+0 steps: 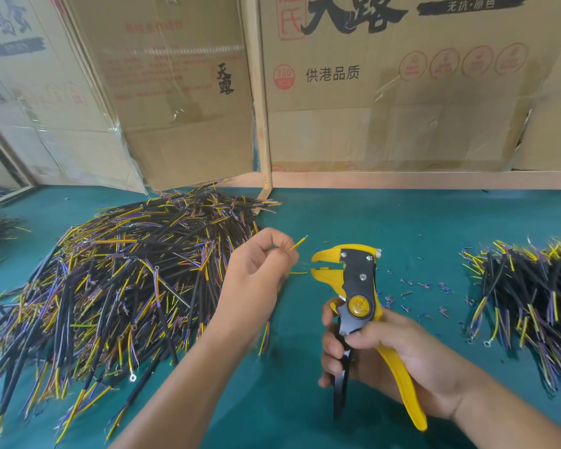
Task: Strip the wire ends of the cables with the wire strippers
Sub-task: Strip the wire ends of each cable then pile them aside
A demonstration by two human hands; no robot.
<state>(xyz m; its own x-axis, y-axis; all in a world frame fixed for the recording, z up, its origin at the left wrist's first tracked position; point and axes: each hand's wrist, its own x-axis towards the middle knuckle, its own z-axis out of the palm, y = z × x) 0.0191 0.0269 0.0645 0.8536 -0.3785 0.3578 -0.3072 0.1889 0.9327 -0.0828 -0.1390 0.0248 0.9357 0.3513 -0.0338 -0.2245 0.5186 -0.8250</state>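
A cable (300,242) is pinched in the left hand (259,270), its yellow wire end held just beside the mouth of the wire strippers (353,286), which stands apart. The strippers are gripped by the right hand (379,354), handles not yet squeezed. Bits of cut insulation (425,286) lie scattered on the tabletop (402,218). A small pile (531,293) sits to the right, probably finished; the far larger heap (110,280) on the left appears still to be done, so most work is judged to remain.

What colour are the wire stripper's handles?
In the head view, the wire stripper has one yellow handle and one black handle, gripped by the right hand.
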